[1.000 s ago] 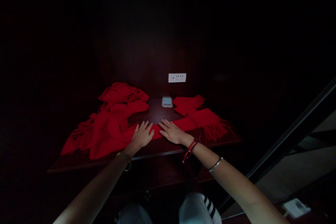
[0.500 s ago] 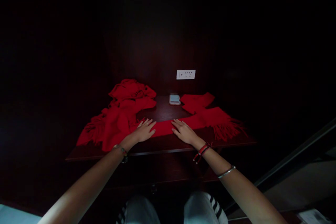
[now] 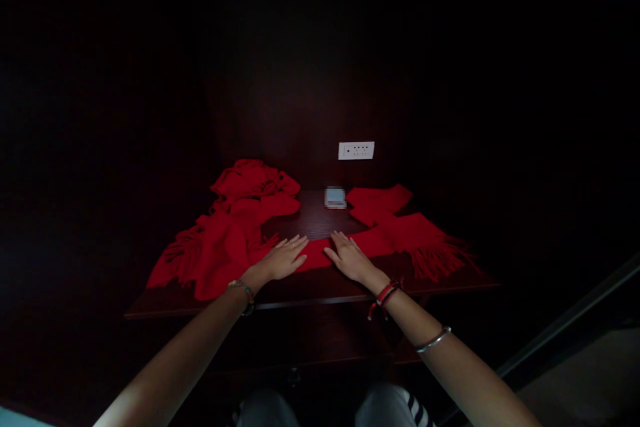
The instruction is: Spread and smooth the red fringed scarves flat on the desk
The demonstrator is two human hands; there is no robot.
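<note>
A red fringed scarf (image 3: 317,255) runs as a flat band across the front of the dark wooden desk (image 3: 320,290). On its left part lies my left hand (image 3: 284,260), palm down with the fingers stretched out. My right hand (image 3: 351,259) rests flat on the same band a short way to the right, fingers extended and thumb pointing inward. Neither hand grips anything. The scarf's fringe (image 3: 437,260) spreads out at the right end. To the left, the band meets a rumpled heap of red cloth (image 3: 227,237).
More red cloth is bunched at the back left (image 3: 250,177), and a folded red piece (image 3: 380,199) lies at the back right. Between them sits a small pale square object (image 3: 335,197), its surface blurred. A white power socket (image 3: 356,151) is on the dark wall.
My left hand has slid to the right along the scarf, closer to my right hand. My right hand has barely moved. The whole view has shifted slightly.
</note>
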